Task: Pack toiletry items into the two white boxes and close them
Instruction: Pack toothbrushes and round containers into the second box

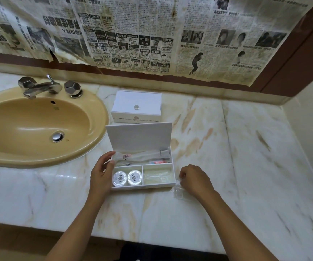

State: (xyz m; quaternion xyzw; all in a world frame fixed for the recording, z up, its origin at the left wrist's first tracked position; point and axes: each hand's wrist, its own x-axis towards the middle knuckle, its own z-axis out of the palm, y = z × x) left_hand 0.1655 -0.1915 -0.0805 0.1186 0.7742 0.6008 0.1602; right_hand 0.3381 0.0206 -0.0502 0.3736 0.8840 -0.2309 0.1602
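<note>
Nearest the camera, on the veined white marble table [170,213], the right hand [195,179] is pinching a small clear crinkly plastic packet [178,191] lying just beside the open box's right wall; fingers are curled onto it. Packet is looking very light, soft and slippery, so taking it by an edge pinch is probably best. Left hand [103,172] is resting against the left wall of the open white compartmented box [173,173], fingers relaxed and fairly straight, thumb near a long translucent wrapped sachet [140,156] sitting in the back compartment. Two round silver-foil soap discs [127,178] are sitting side by side in the front-left compartment, each bearing a dark emblem, unreadable. Front-right compartment is holding clear wrapped pieces, contents unclear. Small red-and-white tube [158,162] is lying in the back compartment, print too small to read. Lid is standing upright, not yet closed. Behind it, the second white lidded box with a clear knob [137,104] is sitting closed, front showing a red crest and a hotel-style line, too blurred to read. Farther left, a tan oval basin [39,127]. Chinese newspaper sheets [152,34] are covering the wall; "RM299" legible.
</note>
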